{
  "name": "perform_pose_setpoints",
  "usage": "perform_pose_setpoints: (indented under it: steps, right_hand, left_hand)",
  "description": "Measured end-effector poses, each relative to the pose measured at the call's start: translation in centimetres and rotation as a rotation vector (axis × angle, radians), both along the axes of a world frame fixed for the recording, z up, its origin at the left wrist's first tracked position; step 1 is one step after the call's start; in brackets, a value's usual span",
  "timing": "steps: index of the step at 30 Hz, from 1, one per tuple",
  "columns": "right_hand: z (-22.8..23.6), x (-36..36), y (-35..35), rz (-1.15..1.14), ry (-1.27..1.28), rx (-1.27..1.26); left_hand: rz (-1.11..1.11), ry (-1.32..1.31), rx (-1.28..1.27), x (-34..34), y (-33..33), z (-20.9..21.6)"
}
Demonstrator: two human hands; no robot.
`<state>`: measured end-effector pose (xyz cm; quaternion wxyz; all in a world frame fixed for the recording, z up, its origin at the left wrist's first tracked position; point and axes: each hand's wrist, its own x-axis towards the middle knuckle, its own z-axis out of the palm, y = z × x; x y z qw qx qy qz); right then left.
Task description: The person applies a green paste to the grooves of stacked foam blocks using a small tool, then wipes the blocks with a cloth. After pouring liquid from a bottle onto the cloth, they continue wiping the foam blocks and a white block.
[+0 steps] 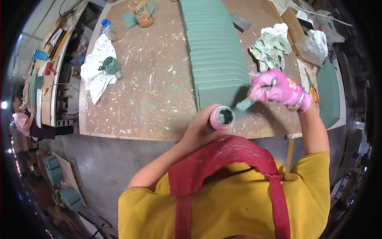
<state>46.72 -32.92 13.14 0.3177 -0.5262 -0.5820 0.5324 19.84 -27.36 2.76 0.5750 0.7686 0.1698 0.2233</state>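
Note:
My bare left hand (201,125) is wrapped round a small open jar (221,118) with a pink rim, tilted so that dark green paint shows inside. In a pink flowered glove, my right hand (274,89) grips a green-smeared paintbrush (245,104), its head just right of the jar's mouth and apart from it. Ahead of both hands lies a long row of green overlapping boards (217,51). The nearest board (223,95) shows a broad flat face, partly in shadow.
The paint-specked table (155,79) carries a crumpled stained cloth (272,46) at right, and a white cloth (99,67) with a green roll-like item (112,66) at left. A jar (141,14) stands far left. Pliers (312,89) and green boards (329,95) lie right. Another person (24,119) works far left.

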Motion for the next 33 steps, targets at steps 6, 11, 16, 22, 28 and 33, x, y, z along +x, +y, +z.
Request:
perform_pose_setpoints:
  steps: [6, 11, 16, 22, 28, 33]
  right_hand:
    - [0.4, -2.1, -1.3, -0.006, -0.159, -0.141]
    - [2.3, -1.7, -2.4, 0.017, -0.381, -0.186]
    - [2.6, -1.1, -2.7, 0.084, -0.517, -0.069]
    - [1.6, 1.3, -4.4, -0.235, -0.269, -0.032]
    - [2.3, -1.4, -6.8, -0.553, -0.031, -0.264]
    - [-1.5, -0.3, -10.5, -0.705, -0.018, 0.079]
  left_hand:
    - [-0.028, -0.061, 0.223, 2.2, 0.2, 1.2]
    - [-0.036, -0.032, 0.223, 2.2, -0.4, 0.8]
    - [-0.074, -0.008, 0.173, 1.5, -0.5, 0.5]
    - [-0.068, -0.046, 0.077, 0.6, -0.4, 1.1]
    - [-0.119, 0.110, -0.196, 0.8, -0.9, 1.9]
    - [-0.191, 0.053, -0.606, 3.3, -1.9, 1.8]
